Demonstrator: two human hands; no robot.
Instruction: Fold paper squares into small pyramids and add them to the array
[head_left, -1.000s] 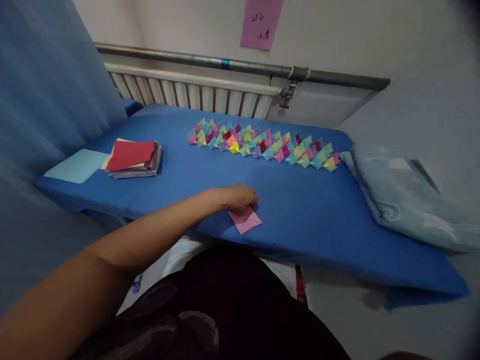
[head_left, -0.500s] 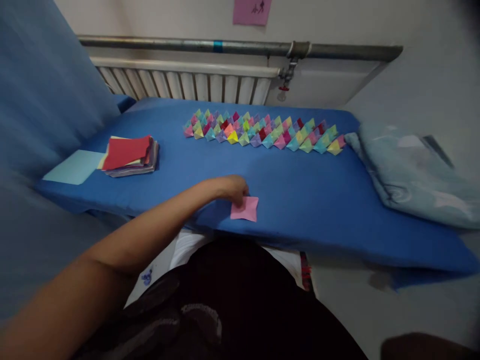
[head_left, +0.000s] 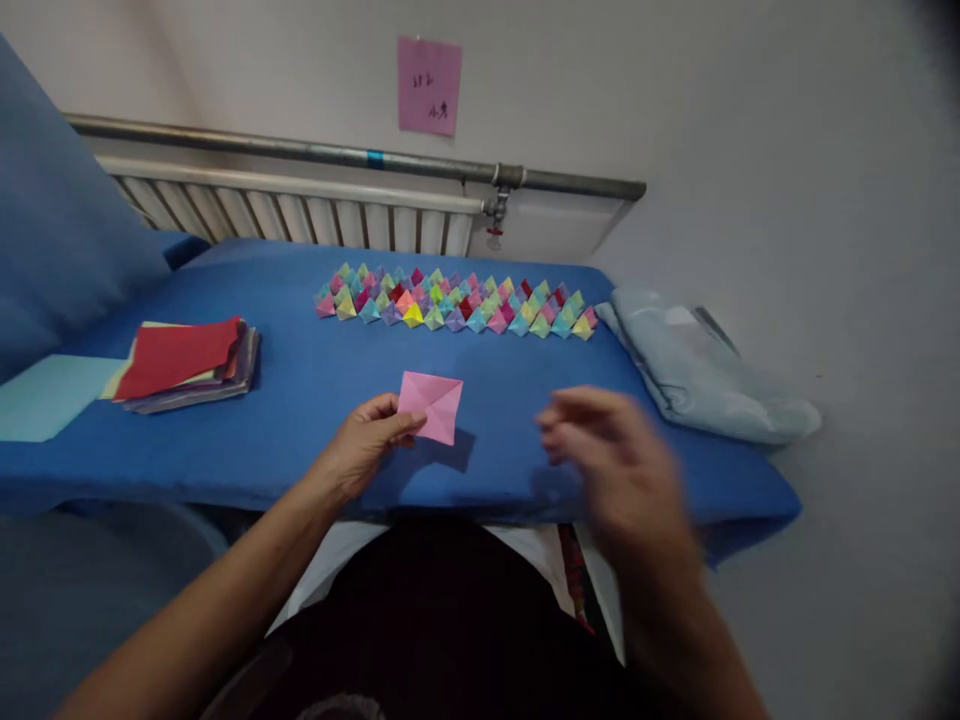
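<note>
My left hand (head_left: pixel 375 440) pinches a square of pink paper (head_left: pixel 435 400) by its left edge, thumb on top. Crease lines cross the paper, which is held just above the blue cloth and casts a shadow on it. To the right, my right hand (head_left: pixel 600 440) is raised over the table's front edge, blurred by motion. Its fingers are loosely bent, a little apart, and nothing shows in them. Beyond both hands stand rows of small folded paper pieces (head_left: pixel 457 305) in many colours.
A stack of coloured paper (head_left: pixel 187 365), red on top, lies at the left beside a light-blue sheet (head_left: pixel 56 395). At the right is a folded pale blanket (head_left: pixel 697 375). A radiator (head_left: pixel 300 215) and pipe (head_left: pixel 300 148) run along the wall behind the blue-covered table (head_left: pixel 315 385).
My left hand has lifted the pink paper off the table. My right hand has come up into view from the lower right corner. The camera view has shifted right and up.
</note>
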